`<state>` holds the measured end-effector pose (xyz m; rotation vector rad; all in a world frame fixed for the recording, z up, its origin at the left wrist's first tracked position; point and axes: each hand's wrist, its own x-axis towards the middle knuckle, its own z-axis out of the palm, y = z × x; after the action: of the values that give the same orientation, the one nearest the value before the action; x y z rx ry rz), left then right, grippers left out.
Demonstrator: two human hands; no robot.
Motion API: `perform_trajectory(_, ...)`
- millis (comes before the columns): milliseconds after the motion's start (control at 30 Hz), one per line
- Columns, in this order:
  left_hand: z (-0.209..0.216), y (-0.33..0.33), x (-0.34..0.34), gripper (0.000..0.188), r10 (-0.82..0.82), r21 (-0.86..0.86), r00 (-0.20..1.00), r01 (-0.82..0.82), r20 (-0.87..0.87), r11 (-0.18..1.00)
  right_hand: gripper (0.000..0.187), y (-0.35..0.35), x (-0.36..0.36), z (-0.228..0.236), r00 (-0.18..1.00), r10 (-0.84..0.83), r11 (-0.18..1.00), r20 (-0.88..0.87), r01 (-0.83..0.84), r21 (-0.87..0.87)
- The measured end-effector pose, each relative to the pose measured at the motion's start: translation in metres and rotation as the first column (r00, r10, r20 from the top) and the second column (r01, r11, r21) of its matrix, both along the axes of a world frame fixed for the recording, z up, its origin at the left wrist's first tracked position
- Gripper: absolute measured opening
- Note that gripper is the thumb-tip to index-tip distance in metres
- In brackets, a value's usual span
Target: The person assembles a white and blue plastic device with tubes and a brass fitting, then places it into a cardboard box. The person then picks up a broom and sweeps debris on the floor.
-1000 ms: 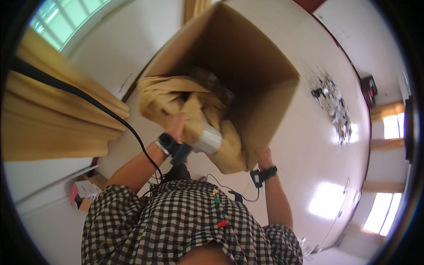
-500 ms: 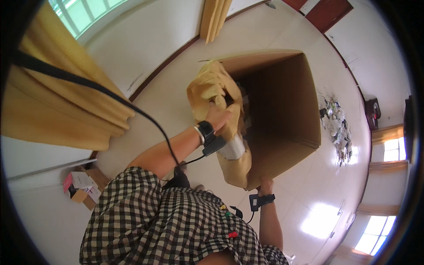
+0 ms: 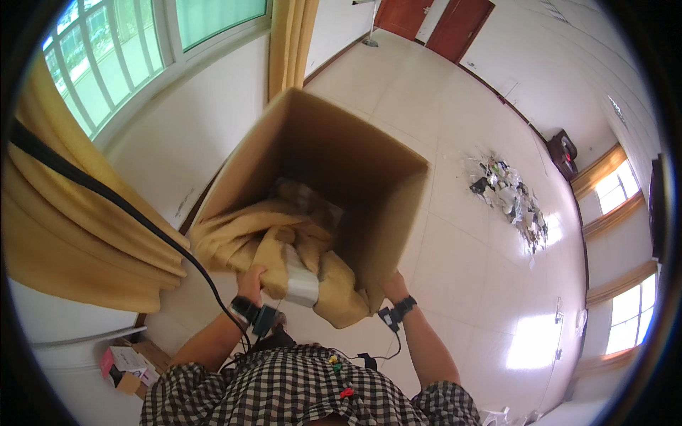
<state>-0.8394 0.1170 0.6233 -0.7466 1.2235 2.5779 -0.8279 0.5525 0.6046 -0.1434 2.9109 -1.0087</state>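
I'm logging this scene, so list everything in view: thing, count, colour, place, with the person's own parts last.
cardboard box: 1, brown, open, centre, over the floor
yellow cloth: 1 bundle, mustard, spilling out of the box's near side
grey tape patch: 1, silvery, on the cloth's near edge
curtains: 2, yellow, far left and top centre
window: 1, white frame, green glass, upper left
black cable: 1, crossing the left curtain
litter pile: 1, mixed colours, on the floor at right
doors: 2, red-brown, top
small boxes: a few, pink, white and brown, lower left
checked shirt: 1, black and white, bottom
left hand: gripping the cloth, black wrist device
right hand: on the box's near right edge, black wrist device
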Motion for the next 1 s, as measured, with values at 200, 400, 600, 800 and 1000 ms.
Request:
perform_trajectory(200,0.000,-0.052,0.061,0.038,0.127,0.129,0.965,-0.160,0.228,0.979,0.094,-0.092,-0.082,0.127,0.919,-0.052,0.930,0.391,0.187,-0.317)
perform_trajectory(400,0.058,-0.034,0.040,0.054,0.188,0.277,0.966,-0.231,0.176,0.933,0.064,-0.106,-0.049,0.106,0.972,-0.230,0.910,-0.046,0.198,-0.365)
perform_trajectory(600,0.063,-0.023,-0.095,0.054,0.033,0.301,0.998,-0.050,0.062,0.952,0.052,-0.044,0.083,-0.014,0.969,-0.202,0.975,0.141,0.185,0.123)
perform_trajectory(800,-0.041,-0.086,-0.194,0.040,-0.085,-0.123,0.996,0.081,-0.027,0.989,0.048,0.012,0.324,-0.085,0.580,-0.603,0.794,0.548,0.505,0.338)
perform_trajectory(1000,-0.152,-0.142,-0.095,0.036,-0.479,-0.076,0.863,0.495,0.160,0.866,0.039,-0.026,0.577,-0.132,0.344,-0.577,0.790,0.740,0.007,0.613)
